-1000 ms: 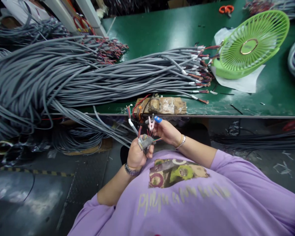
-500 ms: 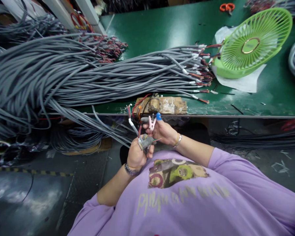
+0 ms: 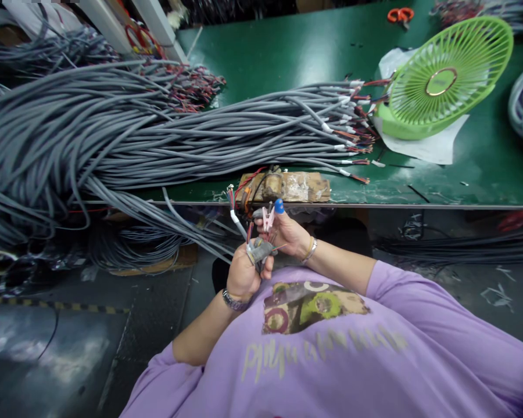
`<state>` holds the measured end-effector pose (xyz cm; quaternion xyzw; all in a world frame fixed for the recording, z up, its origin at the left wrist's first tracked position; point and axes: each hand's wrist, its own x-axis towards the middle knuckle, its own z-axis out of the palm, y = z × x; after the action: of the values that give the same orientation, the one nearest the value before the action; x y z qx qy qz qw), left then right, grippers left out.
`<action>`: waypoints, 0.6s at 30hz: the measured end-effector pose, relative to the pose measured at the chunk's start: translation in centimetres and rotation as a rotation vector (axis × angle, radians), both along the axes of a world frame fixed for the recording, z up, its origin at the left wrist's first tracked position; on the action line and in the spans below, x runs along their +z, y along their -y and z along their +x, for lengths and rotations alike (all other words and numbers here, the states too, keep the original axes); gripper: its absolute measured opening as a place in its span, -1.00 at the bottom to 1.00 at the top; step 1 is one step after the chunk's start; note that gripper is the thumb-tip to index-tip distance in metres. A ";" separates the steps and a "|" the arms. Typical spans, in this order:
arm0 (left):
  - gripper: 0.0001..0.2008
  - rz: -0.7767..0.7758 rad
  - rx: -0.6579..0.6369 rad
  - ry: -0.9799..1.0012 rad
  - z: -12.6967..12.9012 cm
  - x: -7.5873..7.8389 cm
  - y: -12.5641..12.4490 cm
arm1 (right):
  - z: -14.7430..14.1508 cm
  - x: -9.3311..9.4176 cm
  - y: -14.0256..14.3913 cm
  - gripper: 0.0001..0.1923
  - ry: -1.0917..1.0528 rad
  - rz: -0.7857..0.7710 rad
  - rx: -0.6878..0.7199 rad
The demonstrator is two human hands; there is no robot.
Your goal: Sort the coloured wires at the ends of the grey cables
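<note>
Here, thin wires (image 3: 249, 232) rise from your left hand (image 3: 244, 273), near the bench (image 3: 253, 52).
It clamps them — likely light, bendy, best pinched low; your right hand (image 3: 290, 237) is by the pink clip (image 3: 268, 219), grip unclear.

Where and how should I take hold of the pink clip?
Probably pinch the pink clip by its two spread arms, from the side facing the green bench: they open as a V that way, while the right hand crowds its near end.
</note>
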<state>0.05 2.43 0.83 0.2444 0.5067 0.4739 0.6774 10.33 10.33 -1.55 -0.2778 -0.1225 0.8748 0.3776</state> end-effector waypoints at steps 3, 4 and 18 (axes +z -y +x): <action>-0.72 0.005 0.000 0.000 -0.1 0.1 0.3 | 0.4 0.1 0.0 -0.39 -0.030 -0.007 0.024; -0.72 0.011 -0.002 0.000 -0.1 0.1 0.5 | 0.6 0.2 0.0 -0.37 -0.031 -0.008 0.036; -0.70 0.051 0.074 0.011 0.1 0.1 0.5 | 1.8 0.1 0.3 -0.71 0.117 0.177 -0.030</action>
<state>0.12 1.89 0.95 0.2402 0.4995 0.5128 0.6556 12.17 9.98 -1.44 -0.2958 -0.2169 0.8372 0.4057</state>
